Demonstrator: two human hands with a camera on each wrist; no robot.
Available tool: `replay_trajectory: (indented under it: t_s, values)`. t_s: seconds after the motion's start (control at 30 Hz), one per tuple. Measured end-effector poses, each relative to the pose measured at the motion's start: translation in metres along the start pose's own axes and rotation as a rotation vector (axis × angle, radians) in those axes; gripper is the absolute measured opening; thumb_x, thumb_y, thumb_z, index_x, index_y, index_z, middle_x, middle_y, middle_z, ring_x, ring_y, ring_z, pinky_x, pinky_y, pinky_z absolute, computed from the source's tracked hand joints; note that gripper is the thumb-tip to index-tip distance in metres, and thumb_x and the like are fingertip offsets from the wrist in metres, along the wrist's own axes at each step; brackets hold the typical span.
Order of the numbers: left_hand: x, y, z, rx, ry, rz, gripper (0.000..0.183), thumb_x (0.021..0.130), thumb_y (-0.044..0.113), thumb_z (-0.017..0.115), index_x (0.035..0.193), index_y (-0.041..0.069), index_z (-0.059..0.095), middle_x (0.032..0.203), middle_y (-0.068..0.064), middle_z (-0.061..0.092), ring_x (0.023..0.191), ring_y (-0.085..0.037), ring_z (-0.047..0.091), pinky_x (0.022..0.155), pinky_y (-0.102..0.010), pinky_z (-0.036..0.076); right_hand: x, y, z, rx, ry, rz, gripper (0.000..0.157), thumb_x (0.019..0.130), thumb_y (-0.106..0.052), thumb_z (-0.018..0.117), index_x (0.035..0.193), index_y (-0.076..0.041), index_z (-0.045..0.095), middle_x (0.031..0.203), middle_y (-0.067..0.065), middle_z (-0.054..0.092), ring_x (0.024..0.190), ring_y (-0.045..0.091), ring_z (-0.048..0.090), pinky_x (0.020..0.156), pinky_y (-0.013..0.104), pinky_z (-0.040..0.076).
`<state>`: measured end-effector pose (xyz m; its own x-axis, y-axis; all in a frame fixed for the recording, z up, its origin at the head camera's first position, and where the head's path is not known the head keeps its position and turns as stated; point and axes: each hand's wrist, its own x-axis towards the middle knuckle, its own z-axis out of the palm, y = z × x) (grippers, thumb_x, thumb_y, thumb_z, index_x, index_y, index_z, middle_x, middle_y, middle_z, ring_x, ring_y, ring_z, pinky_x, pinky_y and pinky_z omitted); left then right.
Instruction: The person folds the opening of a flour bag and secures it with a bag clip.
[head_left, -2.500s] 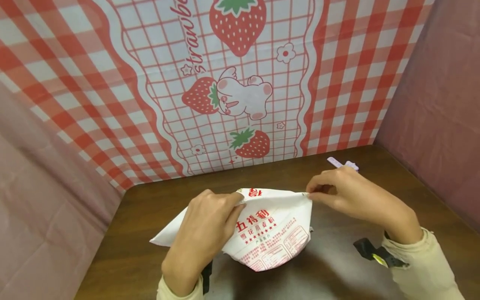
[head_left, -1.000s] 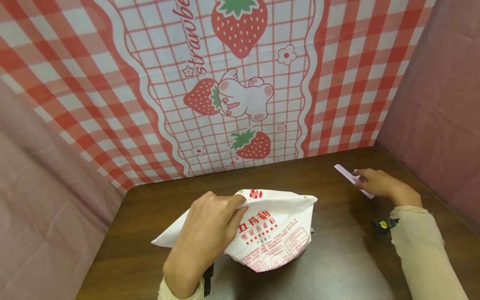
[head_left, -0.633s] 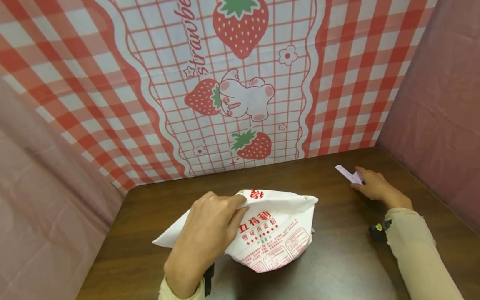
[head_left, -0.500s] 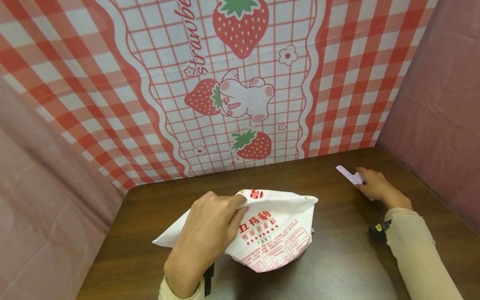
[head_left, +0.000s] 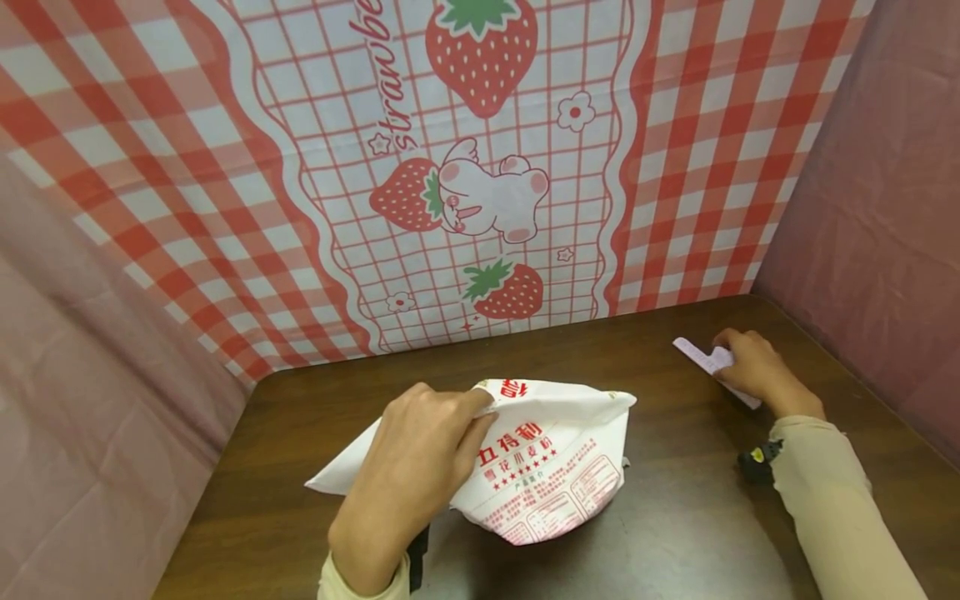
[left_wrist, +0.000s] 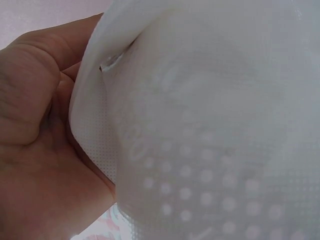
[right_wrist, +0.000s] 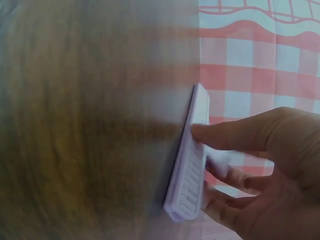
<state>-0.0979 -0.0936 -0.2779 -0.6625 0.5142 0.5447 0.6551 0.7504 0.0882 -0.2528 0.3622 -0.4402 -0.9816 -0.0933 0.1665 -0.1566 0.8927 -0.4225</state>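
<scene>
A white flour bag with red print sits in the middle of the table, its top folded over. My left hand grips that folded top, fingers over the edge and thumb in front. In the left wrist view the white cloth fills most of the picture beside the palm. At the back right, my right hand pinches a lilac plastic bag clip by its middle. The right wrist view has the clip between thumb and fingers, close over the wood, with raised marks along its side.
The dark wooden table ends at a red-and-white checked cloth with strawberries hanging behind it. Pink curtains close off both sides. A black strap sits at my right wrist.
My right hand has let go of the bag's right corner, gone right to the bag clip and taken hold of it. The clip has shifted slightly. My left hand keeps its grip.
</scene>
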Motion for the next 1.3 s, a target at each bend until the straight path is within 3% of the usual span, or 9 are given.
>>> replay_trajectory:
  t_s: [0.27, 0.5, 0.73, 1.0, 1.17, 1.3]
  values:
    - [0.0, 0.0, -0.001, 0.001, 0.001, -0.002, 0.022, 0.088, 0.015, 0.075, 0.073, 0.018, 0.06, 0.055, 0.015, 0.047, 0.05, -0.006, 0.044, 0.057, -0.029, 0.041, 0.001, -0.001, -0.003, 0.037, 0.002, -0.007, 0.037, 0.082, -0.003, 0.071, 0.114, 0.004, 0.054, 0.099, 0.032, 0.06, 0.087, 0.048, 0.056, 0.071, 0.063, 0.043]
    - [0.001, 0.001, -0.001, -0.002, 0.003, 0.0, 0.018, 0.088, 0.015, 0.075, 0.075, 0.018, 0.063, 0.056, 0.015, 0.048, 0.051, -0.005, 0.045, 0.058, -0.029, 0.041, 0.003, -0.006, -0.007, 0.051, 0.147, -0.086, 0.045, 0.083, -0.004, 0.072, 0.123, 0.008, 0.056, 0.101, 0.035, 0.064, 0.091, 0.052, 0.06, 0.076, 0.065, 0.044]
    - [0.001, 0.0, -0.002, -0.007, 0.006, 0.005, 0.014, 0.088, 0.015, 0.075, 0.078, 0.017, 0.065, 0.057, 0.015, 0.051, 0.051, -0.005, 0.046, 0.058, -0.029, 0.041, 0.003, -0.017, -0.015, 0.074, 0.228, -0.096, 0.031, 0.086, -0.011, 0.076, 0.111, 0.006, 0.068, 0.102, 0.03, 0.067, 0.083, 0.04, 0.06, 0.074, 0.056, 0.046]
    - [0.001, 0.0, -0.002, -0.014, 0.001, -0.006, 0.013, 0.088, 0.015, 0.075, 0.079, 0.017, 0.066, 0.058, 0.015, 0.053, 0.052, -0.005, 0.045, 0.058, -0.028, 0.041, 0.0, -0.034, -0.029, 0.047, 0.197, -0.135, 0.032, 0.087, -0.015, 0.076, 0.114, 0.001, 0.069, 0.099, 0.024, 0.069, 0.08, 0.032, 0.059, 0.071, 0.05, 0.047]
    - [0.001, -0.001, -0.002, -0.005, -0.003, -0.012, 0.014, 0.088, 0.015, 0.075, 0.078, 0.018, 0.065, 0.057, 0.015, 0.052, 0.051, -0.006, 0.046, 0.058, -0.029, 0.042, -0.001, -0.049, -0.039, 0.009, 0.207, -0.16, 0.032, 0.084, -0.014, 0.079, 0.108, 0.005, 0.07, 0.089, 0.02, 0.07, 0.072, 0.028, 0.056, 0.066, 0.047, 0.047]
    - [0.003, -0.001, -0.002, 0.004, -0.008, -0.016, 0.017, 0.089, 0.016, 0.074, 0.076, 0.019, 0.064, 0.056, 0.016, 0.051, 0.051, -0.006, 0.046, 0.058, -0.029, 0.042, -0.003, -0.06, -0.047, 0.006, 0.194, -0.17, 0.027, 0.085, -0.017, 0.078, 0.105, 0.0, 0.072, 0.085, 0.012, 0.069, 0.071, 0.024, 0.055, 0.064, 0.042, 0.046]
